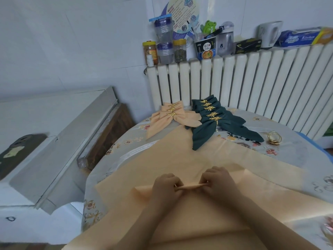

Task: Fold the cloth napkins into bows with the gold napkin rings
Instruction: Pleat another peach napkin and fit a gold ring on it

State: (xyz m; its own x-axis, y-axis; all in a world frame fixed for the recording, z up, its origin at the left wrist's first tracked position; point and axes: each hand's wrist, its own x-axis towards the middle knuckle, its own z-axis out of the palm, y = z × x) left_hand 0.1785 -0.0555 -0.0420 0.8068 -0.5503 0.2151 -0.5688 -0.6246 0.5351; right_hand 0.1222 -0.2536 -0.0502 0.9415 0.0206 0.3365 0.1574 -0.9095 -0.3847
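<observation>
A peach cloth napkin point(189, 159) lies spread over the table in front of me. My left hand point(166, 186) and my right hand point(217, 179) each pinch a gathered strip of this napkin point(191, 186) stretched between them. A glint of gold shows at my left fingers; whether it is a ring I cannot tell. At the far side lie finished peach bows point(171, 115) and dark green bows point(214, 121), each bound by a gold leaf ring. Spare gold napkin rings point(274, 138) sit at the right.
The round table carries a floral cloth point(126, 143). A white radiator point(252, 83) stands behind it, its top crowded with jars, bottles, a noodle cup and boxes. A grey cabinet point(54, 141) stands close on the left.
</observation>
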